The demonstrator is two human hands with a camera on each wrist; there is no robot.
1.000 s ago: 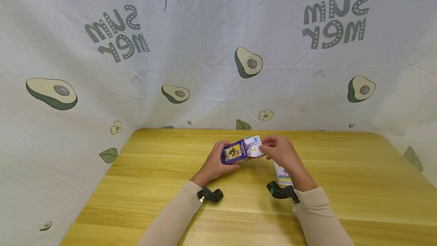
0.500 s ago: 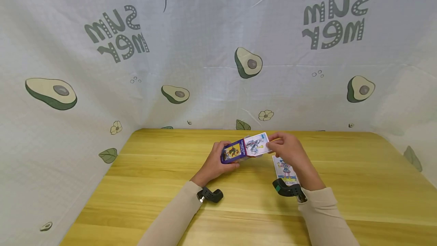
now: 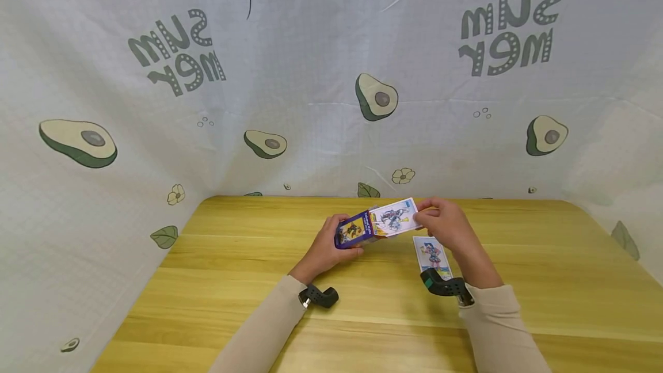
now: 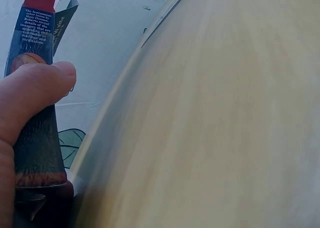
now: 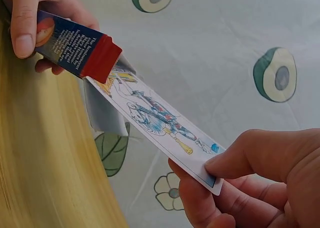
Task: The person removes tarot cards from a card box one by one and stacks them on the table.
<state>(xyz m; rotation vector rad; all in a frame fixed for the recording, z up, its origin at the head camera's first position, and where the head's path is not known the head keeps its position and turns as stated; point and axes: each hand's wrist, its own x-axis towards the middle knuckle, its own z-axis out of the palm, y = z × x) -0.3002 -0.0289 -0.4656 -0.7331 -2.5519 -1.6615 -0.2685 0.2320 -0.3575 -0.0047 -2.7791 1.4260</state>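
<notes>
A blue card box with a yellow picture is gripped around its closed end by the left hand. In the left wrist view the thumb lies along the printed side of the box. From the box's open end, at its red flap, a white illustrated card sticks out to the right. The right hand pinches the outer end of that card between thumb and fingers. Another illustrated card lies face up on the table below the right hand, its lower edge partly behind the wrist camera.
Both hands are over a yellow wood-grain table. Behind it hangs a pale cloth printed with avocados and letters. A black wrist camera is on the left wrist, another on the right.
The right hand has moved right, drawing the pinched card farther out of the box. The left hand and box have stayed in place. More of the card on the table shows.
</notes>
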